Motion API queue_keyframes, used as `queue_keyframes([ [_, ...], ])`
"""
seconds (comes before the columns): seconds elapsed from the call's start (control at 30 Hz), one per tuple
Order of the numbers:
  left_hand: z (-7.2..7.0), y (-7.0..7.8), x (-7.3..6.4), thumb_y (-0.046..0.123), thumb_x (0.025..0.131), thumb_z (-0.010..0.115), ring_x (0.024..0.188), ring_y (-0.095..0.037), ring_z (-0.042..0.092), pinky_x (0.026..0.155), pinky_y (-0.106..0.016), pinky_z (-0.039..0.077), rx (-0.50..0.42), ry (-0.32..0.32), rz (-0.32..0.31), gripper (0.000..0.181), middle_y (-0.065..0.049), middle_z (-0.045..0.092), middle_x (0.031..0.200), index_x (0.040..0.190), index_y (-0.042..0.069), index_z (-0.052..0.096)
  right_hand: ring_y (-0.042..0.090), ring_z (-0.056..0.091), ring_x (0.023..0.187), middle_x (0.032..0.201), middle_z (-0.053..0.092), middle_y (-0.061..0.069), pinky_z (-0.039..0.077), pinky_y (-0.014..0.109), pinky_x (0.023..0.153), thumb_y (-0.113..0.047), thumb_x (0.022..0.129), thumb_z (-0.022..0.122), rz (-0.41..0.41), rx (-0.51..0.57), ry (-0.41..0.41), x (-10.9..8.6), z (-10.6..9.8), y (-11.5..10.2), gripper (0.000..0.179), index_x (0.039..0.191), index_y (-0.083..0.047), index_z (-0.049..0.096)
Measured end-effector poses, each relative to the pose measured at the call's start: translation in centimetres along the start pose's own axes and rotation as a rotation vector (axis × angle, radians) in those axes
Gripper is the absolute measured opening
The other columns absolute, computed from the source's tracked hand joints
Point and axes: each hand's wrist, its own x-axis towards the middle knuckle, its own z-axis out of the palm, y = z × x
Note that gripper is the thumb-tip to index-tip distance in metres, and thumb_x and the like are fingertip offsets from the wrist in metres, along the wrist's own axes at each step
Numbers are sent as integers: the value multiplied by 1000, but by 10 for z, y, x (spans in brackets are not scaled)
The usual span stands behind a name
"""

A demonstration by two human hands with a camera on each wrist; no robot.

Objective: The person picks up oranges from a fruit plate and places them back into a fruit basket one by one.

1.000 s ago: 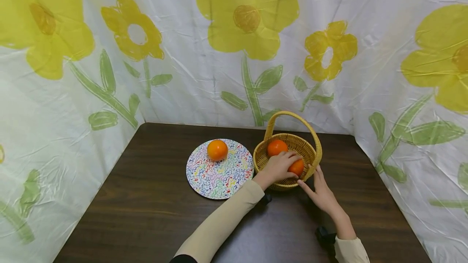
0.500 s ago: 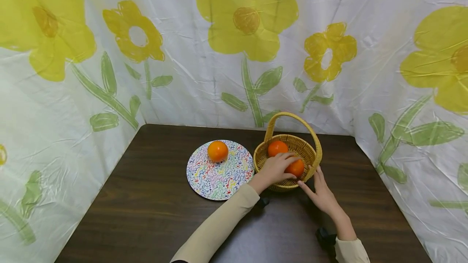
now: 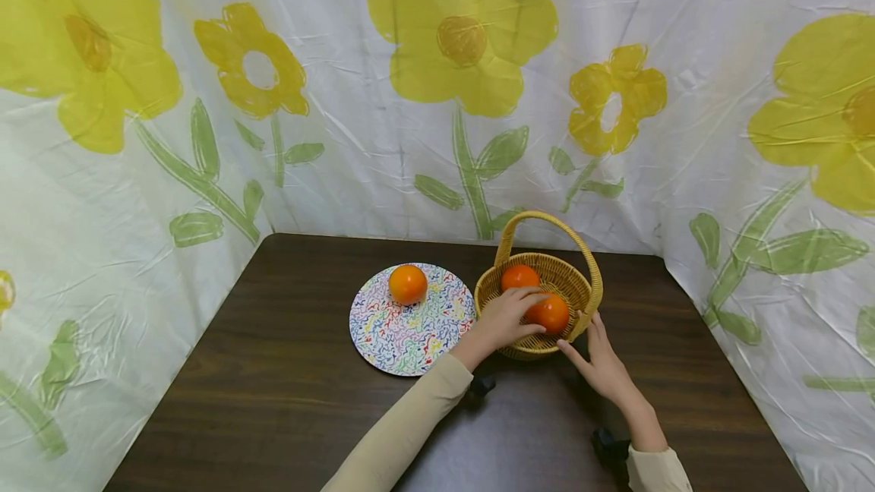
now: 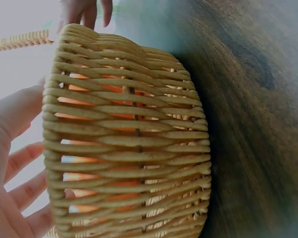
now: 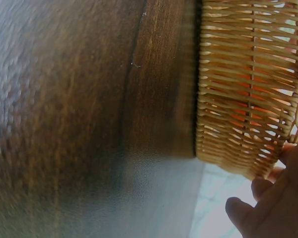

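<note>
A yellow wicker basket with an arched handle stands on the table and holds two orange fruits. My left hand reaches over its near-left rim. Its fingers lie loosely along the left side of the nearer orange fruit, much of which shows. Behind it sits the other orange fruit. At the basket's right side, my right hand rests its thumb and fairly straight fingers on the wall around the handle's base. The right wrist view shows the right hand's fingertips beside the woven rim.
A round plate with a multicoloured squiggle pattern lies left of the basket, with an orange fruit on it. Dark wood forms the tabletop. A white curtain printed with yellow flowers hangs behind and at both sides.
My left hand has drawn back slightly to the left, uncovering more of the nearer orange fruit, which stays in place. The right hand and the basket have hardly moved.
</note>
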Motion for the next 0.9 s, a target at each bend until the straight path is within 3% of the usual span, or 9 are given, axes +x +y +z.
queue_keyframes([
  [0.5,-13,-12,-29,36,83,68,119,-16,50,98,-29,44,-108,173,-5,48,-1,54,130,127,19,57,51,24,131,155,-11,10,32,70,88,-40,94,51,15,10,-5,-1,1,1,75,149,-9,11],
  [0.7,-21,-19,-41,35,84,67,120,-18,50,94,-30,47,-122,198,-15,48,-4,54,130,127,16,57,51,22,131,154,-12,12,32,70,89,-40,94,51,19,12,-18,-2,-1,0,76,150,-12,9],
  [0.9,-24,-31,-55,30,84,68,121,-20,49,98,-35,43,-149,213,-78,48,-3,53,131,128,15,56,50,20,133,154,-15,8,31,71,88,-41,94,50,23,8,-26,-2,0,1,76,150,-14,6],
])
